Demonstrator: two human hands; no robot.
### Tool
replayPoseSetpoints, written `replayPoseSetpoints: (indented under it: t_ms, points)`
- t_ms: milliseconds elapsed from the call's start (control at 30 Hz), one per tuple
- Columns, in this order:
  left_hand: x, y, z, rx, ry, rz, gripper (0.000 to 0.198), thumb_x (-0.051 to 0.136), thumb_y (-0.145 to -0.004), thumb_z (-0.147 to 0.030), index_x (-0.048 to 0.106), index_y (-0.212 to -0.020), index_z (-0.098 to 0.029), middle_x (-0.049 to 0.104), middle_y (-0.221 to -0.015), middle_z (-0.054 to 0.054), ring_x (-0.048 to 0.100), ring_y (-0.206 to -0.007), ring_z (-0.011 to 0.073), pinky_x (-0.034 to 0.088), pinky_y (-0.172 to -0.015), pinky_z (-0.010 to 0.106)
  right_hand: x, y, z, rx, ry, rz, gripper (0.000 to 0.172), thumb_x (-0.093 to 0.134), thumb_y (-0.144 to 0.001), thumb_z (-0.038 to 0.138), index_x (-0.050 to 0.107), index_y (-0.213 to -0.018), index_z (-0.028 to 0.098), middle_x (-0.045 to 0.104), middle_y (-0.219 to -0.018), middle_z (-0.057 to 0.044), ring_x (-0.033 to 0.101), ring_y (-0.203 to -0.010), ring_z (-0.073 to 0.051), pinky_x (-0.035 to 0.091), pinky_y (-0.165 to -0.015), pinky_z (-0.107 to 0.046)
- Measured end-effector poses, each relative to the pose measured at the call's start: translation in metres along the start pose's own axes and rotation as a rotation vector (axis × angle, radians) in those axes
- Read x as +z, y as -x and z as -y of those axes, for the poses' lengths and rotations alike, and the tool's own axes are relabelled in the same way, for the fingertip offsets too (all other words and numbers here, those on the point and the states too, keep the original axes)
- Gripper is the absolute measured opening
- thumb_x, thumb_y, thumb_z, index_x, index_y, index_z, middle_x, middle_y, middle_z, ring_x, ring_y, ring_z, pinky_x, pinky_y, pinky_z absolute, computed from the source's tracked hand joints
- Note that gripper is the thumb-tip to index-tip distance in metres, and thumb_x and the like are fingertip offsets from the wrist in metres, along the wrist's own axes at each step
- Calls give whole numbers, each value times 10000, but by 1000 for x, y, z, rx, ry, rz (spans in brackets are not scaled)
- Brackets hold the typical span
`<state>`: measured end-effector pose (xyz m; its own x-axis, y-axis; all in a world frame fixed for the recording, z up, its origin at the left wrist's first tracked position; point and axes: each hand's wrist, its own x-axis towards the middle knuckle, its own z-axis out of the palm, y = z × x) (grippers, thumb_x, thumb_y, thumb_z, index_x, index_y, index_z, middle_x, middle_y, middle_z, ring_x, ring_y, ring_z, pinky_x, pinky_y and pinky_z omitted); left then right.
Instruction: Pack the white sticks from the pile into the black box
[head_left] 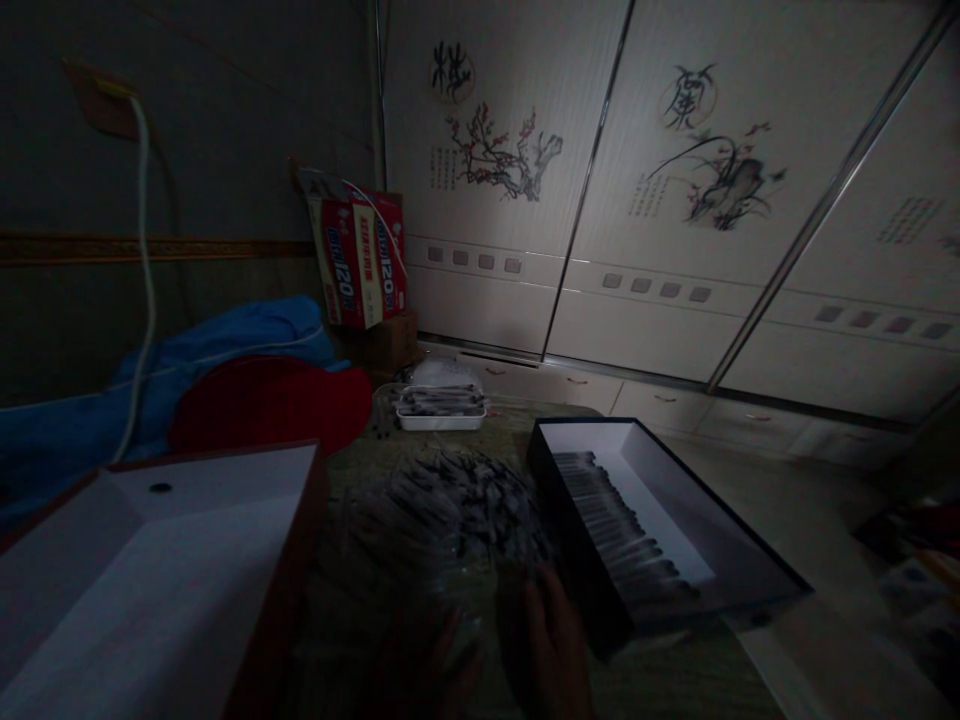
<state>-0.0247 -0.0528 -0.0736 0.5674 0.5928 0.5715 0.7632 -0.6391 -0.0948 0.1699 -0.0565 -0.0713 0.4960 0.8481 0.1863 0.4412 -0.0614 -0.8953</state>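
Observation:
My left hand (456,665) is at the bottom of the head view, dark and smeared. A pale, shiny patch shows by its fingers, and whether it holds anything cannot be made out. My right hand (556,635) lies to the right of it, fingers stretched forward at the near edge of a heap of thin dark sticks in clear wrappers (465,500). No object shows in it. Right of the heap, an open dark-edged box (671,490) holds a row of similar dark-tipped sticks (626,535).
An open box with a white inside (187,560) fills the left. A white tray of sticks (441,420) stands behind the heap. Red cloth (270,405), blue cloth (247,335), a red carton (364,260) and a white cable (146,250) are farther back, before sliding doors (495,290).

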Motion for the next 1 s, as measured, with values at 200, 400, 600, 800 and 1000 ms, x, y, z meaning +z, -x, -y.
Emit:
replayPoseSetpoints:
  t_ms: [200,400,600,800,1000]
  points:
    - [11,-21,12,56,-82,-1,673,596,-722,-427,400,-1358,-324,490,-1392,50,327,-1308,295,-29,-1106,495,0,-1,-1,-42,17,-85,507,447,-807,642,673,-1004,233,677,-1072,-90,601,-1034,-258,489,-830,-338]
    - [11,-46,11,-82,-112,105,687,550,-776,-287,286,-1410,-311,375,-1470,70,269,-1350,310,122,-1071,573,0,-2,7,-66,25,-92,569,418,-796,679,660,-1031,221,695,-1005,-84,619,-965,-240,493,-760,-304]
    - [7,-51,11,-113,-87,111,724,576,-764,-367,271,-1418,-301,381,-1465,81,285,-1343,318,166,-1063,556,2,-4,7,-59,18,-92,603,400,-790,700,658,-1024,207,693,-1018,-97,631,-932,-234,484,-742,-297]
    - [7,-51,6,-63,-39,122,756,565,-759,-449,242,-1426,-298,394,-1456,98,314,-1323,333,107,-1052,585,0,-3,2,-46,2,-68,567,443,-793,668,652,-1050,208,678,-1072,-100,620,-983,-243,485,-765,-308]
    - [13,-65,3,-90,9,89,649,567,-782,-330,342,-1386,-258,438,-1425,96,332,-1303,313,112,-1051,556,1,-2,-2,-53,-6,-72,540,441,-811,642,650,-1070,216,668,-1095,-99,610,-1011,-253,486,-794,-323]
